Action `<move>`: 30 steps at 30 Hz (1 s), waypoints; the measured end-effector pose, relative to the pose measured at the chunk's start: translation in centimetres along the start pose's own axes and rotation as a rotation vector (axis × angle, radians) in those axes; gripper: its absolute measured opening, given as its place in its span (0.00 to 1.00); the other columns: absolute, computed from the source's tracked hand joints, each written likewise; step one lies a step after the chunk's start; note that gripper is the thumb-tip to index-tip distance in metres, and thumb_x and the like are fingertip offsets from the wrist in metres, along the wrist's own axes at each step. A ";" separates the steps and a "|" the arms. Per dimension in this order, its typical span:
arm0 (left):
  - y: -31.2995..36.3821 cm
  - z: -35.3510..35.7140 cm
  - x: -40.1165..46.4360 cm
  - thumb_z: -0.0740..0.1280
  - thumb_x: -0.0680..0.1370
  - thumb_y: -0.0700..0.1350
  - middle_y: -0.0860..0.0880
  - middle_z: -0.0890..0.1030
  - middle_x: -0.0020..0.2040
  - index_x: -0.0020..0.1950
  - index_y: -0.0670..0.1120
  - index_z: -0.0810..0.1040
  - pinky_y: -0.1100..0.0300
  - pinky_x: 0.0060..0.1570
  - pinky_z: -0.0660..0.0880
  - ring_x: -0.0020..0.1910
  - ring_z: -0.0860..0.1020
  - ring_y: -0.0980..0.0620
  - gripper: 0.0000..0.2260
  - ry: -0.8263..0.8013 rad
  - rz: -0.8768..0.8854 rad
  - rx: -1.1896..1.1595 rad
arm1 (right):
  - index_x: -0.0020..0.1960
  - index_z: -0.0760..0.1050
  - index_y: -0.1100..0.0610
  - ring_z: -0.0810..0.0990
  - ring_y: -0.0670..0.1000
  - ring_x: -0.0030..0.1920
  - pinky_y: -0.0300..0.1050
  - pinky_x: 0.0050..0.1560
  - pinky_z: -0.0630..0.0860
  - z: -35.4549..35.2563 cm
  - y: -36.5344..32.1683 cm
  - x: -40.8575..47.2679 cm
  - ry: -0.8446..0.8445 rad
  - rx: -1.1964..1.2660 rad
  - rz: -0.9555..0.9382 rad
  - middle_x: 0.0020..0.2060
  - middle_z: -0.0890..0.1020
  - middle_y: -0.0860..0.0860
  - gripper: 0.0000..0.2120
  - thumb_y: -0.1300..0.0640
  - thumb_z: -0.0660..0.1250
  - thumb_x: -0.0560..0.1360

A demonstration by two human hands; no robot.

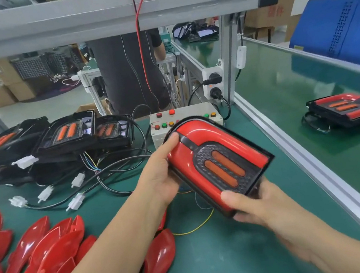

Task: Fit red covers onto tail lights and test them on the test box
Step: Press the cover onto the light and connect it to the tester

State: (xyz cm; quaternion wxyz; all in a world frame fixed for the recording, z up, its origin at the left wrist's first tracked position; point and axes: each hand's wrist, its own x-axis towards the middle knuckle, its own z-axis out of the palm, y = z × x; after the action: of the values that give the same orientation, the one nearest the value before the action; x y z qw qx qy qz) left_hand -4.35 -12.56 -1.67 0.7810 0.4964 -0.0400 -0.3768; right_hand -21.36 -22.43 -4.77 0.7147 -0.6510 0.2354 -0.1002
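You hold the glossy red-covered black tail light (219, 161) above the green mat (224, 256), left hand (158, 173) gripping its rounded edge, right hand (252, 207) gripping its square corner, just before the grey button test box (186, 119).

Both forearms bare; hands (204, 190) ungloved; no sleeves visible

a tail light (220, 165) with its glossy red cover (199, 133) fitted sits tilted above the green bench, in front of the white test box (185, 115); loose red covers (53, 256) lie heaped at the near left
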 end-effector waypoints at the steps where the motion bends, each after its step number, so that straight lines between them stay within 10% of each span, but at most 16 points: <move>1: 0.1 -0.1 0.1 0.70 0.73 0.49 0.44 0.85 0.42 0.53 0.43 0.80 0.55 0.35 0.80 0.37 0.84 0.47 0.13 0.029 -0.028 -0.019 | 0.61 0.74 0.46 0.82 0.43 0.54 0.47 0.53 0.79 -0.5 -0.2 0.0 0.002 0.005 -0.002 0.53 0.84 0.42 0.29 0.44 0.80 0.63; 16: 0.0 0.1 0.1 0.68 0.73 0.44 0.46 0.85 0.46 0.54 0.47 0.81 0.58 0.37 0.79 0.42 0.84 0.49 0.10 -0.046 0.169 0.128 | 0.56 0.81 0.51 0.83 0.45 0.52 0.38 0.45 0.81 -4.7 -2.6 0.4 -0.207 -0.187 0.053 0.51 0.85 0.45 0.22 0.48 0.73 0.63; 23: 0.3 0.1 -0.5 0.70 0.69 0.46 0.45 0.85 0.48 0.55 0.45 0.81 0.57 0.43 0.81 0.43 0.83 0.49 0.16 -0.115 0.206 0.160 | 0.48 0.84 0.45 0.81 0.42 0.38 0.32 0.40 0.75 -4.5 -2.4 -0.2 -0.125 -0.201 -0.080 0.43 0.86 0.49 0.15 0.45 0.72 0.62; 30: 0.3 0.9 0.0 0.71 0.69 0.46 0.44 0.84 0.49 0.58 0.45 0.80 0.56 0.43 0.80 0.45 0.83 0.47 0.18 -0.103 0.197 0.152 | 0.47 0.85 0.48 0.85 0.49 0.46 0.37 0.46 0.80 -3.7 -1.8 0.1 -0.031 -0.112 -0.127 0.44 0.87 0.50 0.17 0.48 0.74 0.59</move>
State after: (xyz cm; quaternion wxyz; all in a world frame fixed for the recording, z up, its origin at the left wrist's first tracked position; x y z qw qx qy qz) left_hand -4.56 -13.12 -0.96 0.7715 0.5276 -0.1570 -0.3190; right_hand -22.69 -25.95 -3.18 0.6730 -0.7049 0.1879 -0.1221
